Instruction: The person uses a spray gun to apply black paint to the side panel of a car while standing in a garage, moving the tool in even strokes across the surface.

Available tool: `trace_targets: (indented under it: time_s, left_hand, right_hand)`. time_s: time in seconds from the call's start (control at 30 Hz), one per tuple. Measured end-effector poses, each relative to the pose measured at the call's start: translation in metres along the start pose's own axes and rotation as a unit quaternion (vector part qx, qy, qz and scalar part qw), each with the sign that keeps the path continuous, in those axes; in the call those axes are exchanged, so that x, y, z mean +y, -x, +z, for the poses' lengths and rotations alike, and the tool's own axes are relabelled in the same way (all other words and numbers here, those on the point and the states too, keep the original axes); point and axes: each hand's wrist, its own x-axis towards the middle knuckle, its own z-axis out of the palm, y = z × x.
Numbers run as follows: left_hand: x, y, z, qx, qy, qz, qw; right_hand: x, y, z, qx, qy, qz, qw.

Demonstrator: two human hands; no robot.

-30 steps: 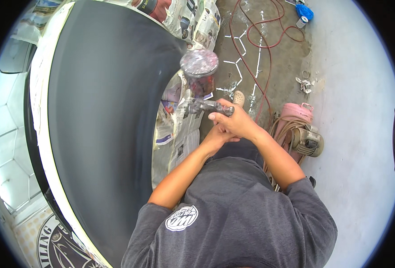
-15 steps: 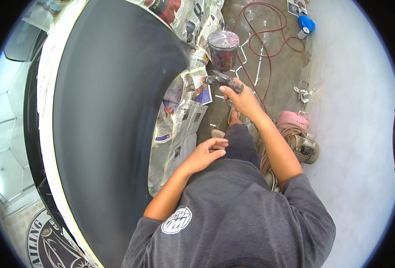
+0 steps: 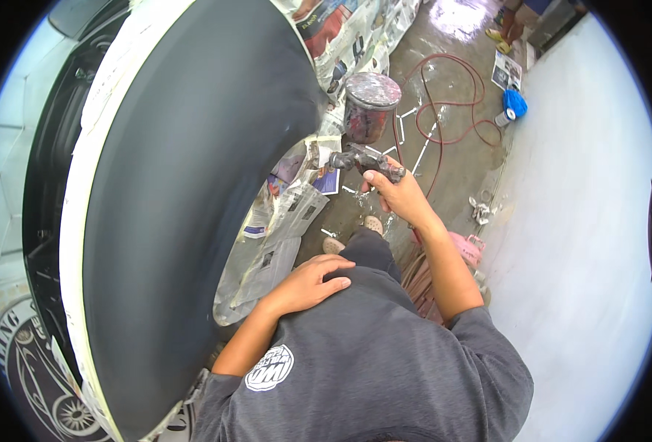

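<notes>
A paint spray gun (image 3: pixel 361 163) is gripped in my right hand (image 3: pixel 403 197), with its paint-stained cup (image 3: pixel 370 118) upright on top. Its nozzle points left toward the dark grey car panel (image 3: pixel 201 162), apart from its surface. No spray can be made out. My left hand (image 3: pixel 307 286) lies against the front of my shirt and upper leg, its fingers stretched out with nothing in them. Newspaper and clear sheeting (image 3: pixel 274 221) cover the area along the panel's inner edge, and pale masking (image 3: pixel 79 221) borders its outer edge.
A red hose (image 3: pixel 481 110) loops over the wet-looking floor. By the pale wall (image 3: pixel 562 221) lie a blue bag (image 3: pixel 514 104), a can (image 3: pixel 504 118) and crumpled scrap (image 3: pixel 481 210). A pink object (image 3: pixel 467 249) sits behind my right forearm. Another person's feet (image 3: pixel 499 38) show far right.
The view has shifted, bringing another person's feet in at the top right. My left hand has drawn back against my body. The spray gun stays in my right hand, beside the panel.
</notes>
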Motion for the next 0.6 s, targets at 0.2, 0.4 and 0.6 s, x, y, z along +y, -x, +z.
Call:
trace_targets:
  time_s: [0.2,0.4,0.6]
  left_hand:
    - [0.064,0.022,-0.031,0.007,0.103,0.157,0.982]
    - [0.171,0.066,-0.086,0.041,0.201,0.602,0.772]
    - [0.258,0.077,-0.096,0.018,0.18,0.642,0.745]
  right_hand:
    - [0.012,-0.026,-0.03,0.085,0.063,0.009,0.994]
    - [0.007,-0.03,-0.044,0.12,0.098,0.006,0.988]
    - [0.004,-0.03,-0.039,0.065,0.124,-0.043,0.989]
